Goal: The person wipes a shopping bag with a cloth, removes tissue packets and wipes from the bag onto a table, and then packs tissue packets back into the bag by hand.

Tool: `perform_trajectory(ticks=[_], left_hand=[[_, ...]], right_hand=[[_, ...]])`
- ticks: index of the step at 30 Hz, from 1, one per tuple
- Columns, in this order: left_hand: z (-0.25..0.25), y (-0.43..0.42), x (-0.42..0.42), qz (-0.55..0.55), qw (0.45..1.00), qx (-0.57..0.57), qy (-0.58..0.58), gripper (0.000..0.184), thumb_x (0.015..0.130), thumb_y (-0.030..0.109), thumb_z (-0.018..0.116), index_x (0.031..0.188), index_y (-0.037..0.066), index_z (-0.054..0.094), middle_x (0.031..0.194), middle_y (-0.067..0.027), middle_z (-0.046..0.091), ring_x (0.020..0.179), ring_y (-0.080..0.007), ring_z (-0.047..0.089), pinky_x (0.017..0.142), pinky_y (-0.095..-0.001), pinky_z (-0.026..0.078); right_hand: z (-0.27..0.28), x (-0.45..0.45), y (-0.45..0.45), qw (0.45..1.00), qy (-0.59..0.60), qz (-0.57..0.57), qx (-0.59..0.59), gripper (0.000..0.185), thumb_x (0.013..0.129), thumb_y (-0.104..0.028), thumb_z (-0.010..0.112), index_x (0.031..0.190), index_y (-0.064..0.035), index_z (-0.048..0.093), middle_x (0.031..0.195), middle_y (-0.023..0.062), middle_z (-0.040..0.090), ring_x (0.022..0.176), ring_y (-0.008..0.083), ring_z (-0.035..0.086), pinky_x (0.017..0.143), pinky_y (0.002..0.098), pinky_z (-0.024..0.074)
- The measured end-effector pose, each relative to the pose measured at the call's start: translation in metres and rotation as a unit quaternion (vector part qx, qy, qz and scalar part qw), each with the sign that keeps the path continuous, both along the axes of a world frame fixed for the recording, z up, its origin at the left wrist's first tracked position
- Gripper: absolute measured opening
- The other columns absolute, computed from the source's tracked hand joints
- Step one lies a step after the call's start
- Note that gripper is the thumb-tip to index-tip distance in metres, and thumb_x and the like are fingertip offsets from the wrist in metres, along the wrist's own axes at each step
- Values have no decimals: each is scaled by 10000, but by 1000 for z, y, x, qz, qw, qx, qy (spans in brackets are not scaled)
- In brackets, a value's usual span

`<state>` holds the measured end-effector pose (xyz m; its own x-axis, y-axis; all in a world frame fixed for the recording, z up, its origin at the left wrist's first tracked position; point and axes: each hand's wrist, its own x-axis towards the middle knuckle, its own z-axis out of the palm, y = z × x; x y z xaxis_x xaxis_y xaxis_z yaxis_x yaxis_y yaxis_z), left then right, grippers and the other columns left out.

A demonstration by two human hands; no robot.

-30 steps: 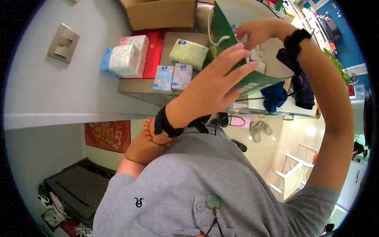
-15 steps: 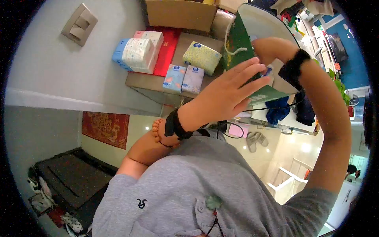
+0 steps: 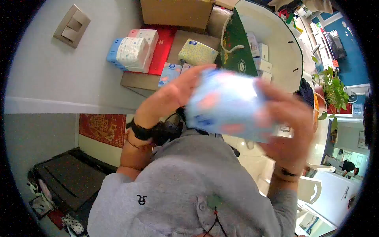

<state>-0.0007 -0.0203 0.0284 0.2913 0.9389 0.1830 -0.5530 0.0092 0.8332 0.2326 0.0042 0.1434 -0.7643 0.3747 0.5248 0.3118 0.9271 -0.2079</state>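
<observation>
1. The left hand [image 3: 177, 93] reaches in from the left with its elbow bent, the forearm slanting up from the body and the palm turned toward the packet. Its fingers are partly spread and meet the upper left corner of the light-blue packet [image 3: 231, 104].
2. The right hand [image 3: 290, 122] comes up from the lower right, its forearm rising steeply and its fingers pointing back across the body. It is half open, curved around the packet's right end; motion blur hides exactly how the fingertips sit.
3. Between the two hands, the packet is up in front of the chest, tilted and blurred, nearer to me than the worktop [image 3: 138, 81].
4. Just beyond it on the worktop lie a yellow packet [image 3: 197, 52] and a small blue packet [image 3: 169, 74], with a red sheet [image 3: 167, 43] beside them.
5. The green bag [image 3: 233, 51] stands open behind the hands, small white boxes [image 3: 262, 59] inside.
</observation>
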Motion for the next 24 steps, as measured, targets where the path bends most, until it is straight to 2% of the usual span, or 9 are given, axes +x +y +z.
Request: perform_trajectory(ticks=[2,5,6,7,9,12,18,21,24], left_hand=[[-1,-3,-12,-60,979,-122,-150,844,842,475,686,1432,-23,347,1361,-179,496,1208,-269,551,1014,-384,461],[-3,2,-26,-3,986,-148,81,754,852,365,708,1420,-3,376,1310,-167,525,1184,-247,565,990,-380,481],[-9,2,-27,21,989,-133,67,667,858,247,707,1406,17,404,1297,-152,531,1148,-214,577,974,-353,483],[-14,1,-28,50,989,-113,82,658,856,239,715,1399,20,415,1295,-142,539,1138,-198,571,964,-335,474],[-21,-1,-27,105,986,-74,110,639,851,224,732,1383,27,437,1291,-123,554,1117,-167,560,945,-299,457],[-29,-2,-13,187,970,-81,130,651,854,151,722,1405,31,398,1293,-126,549,1124,-158,548,933,-300,466],[-86,-5,6,169,961,-62,210,760,887,200,698,1497,72,262,1431,-124,423,1249,-210,479,1015,-358,432],[-105,-5,-2,207,880,56,424,795,863,258,719,1496,83,271,1484,-157,372,1353,-290,391,1102,-432,338],[-111,3,-8,266,698,194,636,851,812,321,747,1495,94,291,1520,-169,326,1422,-344,279,1152,-498,216]], right_hand=[[-42,-15,6,1000,5,11,11,270,707,-91,685,956,-42,592,1159,200,642,783,233,689,661,326,556],[-95,-23,18,995,45,7,-90,494,660,49,731,1102,-28,523,1312,196,563,923,286,668,793,350,551],[-105,-26,19,983,94,-13,-156,526,686,48,702,1161,-35,492,1339,203,521,969,280,652,819,353,542],[-114,-29,18,964,141,-34,-221,558,711,46,674,1220,-41,462,1366,211,478,1014,275,636,846,356,533],[-133,-33,15,897,226,-34,-377,602,766,47,632,1311,-54,394,1392,206,424,1082,266,606,891,366,518],[-151,-37,12,719,325,34,-613,620,862,8,627,1381,-67,297,1330,156,437,1107,251,577,912,381,515],[-197,-56,23,694,317,-111,-637,532,905,-144,659,1343,-66,367,1166,140,558,1037,198,582,852,332,515],[-218,-56,32,729,305,-176,-587,454,949,-160,596,1342,-55,393,1112,137,591,999,193,589,833,306,499],[-228,-56,32,774,289,-210,-522,464,973,-157,547,1382,-45,359,1185,177,564,1052,250,575,891,349,480]])
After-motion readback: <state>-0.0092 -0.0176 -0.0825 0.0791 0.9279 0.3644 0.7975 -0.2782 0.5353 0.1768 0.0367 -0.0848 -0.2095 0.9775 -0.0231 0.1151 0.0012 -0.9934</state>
